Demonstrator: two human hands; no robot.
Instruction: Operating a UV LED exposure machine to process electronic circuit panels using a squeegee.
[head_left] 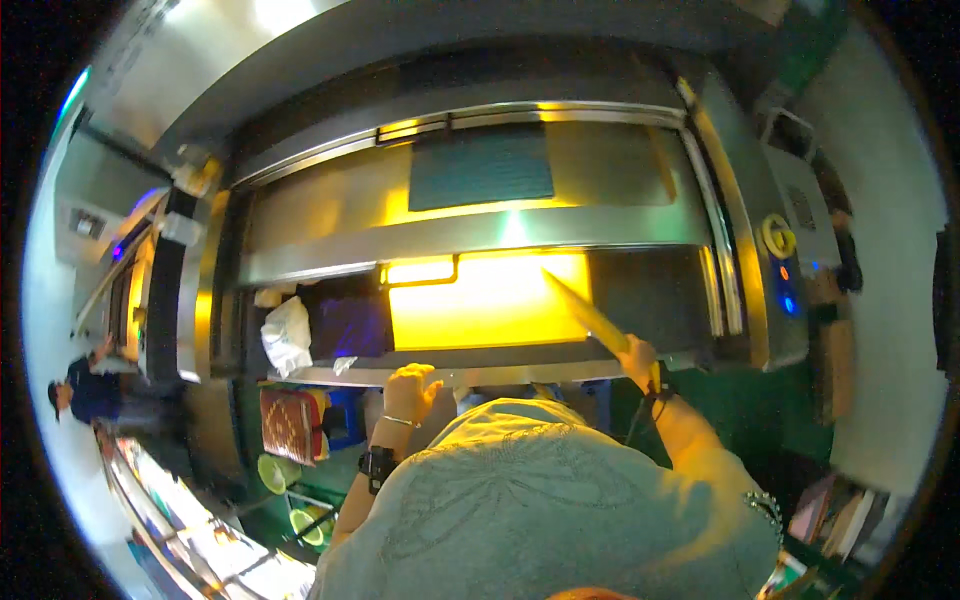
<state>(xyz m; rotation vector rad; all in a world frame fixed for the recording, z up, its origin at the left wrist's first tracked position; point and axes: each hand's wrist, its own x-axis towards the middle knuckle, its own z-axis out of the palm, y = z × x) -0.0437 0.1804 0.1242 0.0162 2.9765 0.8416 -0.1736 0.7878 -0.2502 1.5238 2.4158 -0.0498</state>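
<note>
My right hand (pixel 637 362) is closed around the near end of a long, narrow, flat stick (pixel 582 312) that looks yellow in the light. Its far end slants left over a brightly lit yellow panel (pixel 488 318) in the bed of a wide metal machine (pixel 330 225). Beside the machine's front edge, my left hand (pixel 408 392) has loosely curled fingers with the thumb apart, and nothing shows in it. Whether it touches the edge I cannot tell. A black bracket-like handle (pixel 420 282) lies across the panel's far left corner.
A crumpled white plastic bag (pixel 287 336) lies at the bed's left end. A dark sheet (pixel 482 168) rests on the metal cover behind. Lit buttons (pixel 787 290) are on the right side. A patterned red seat (pixel 292 422) stands below left; another person (pixel 92 392) is at far left.
</note>
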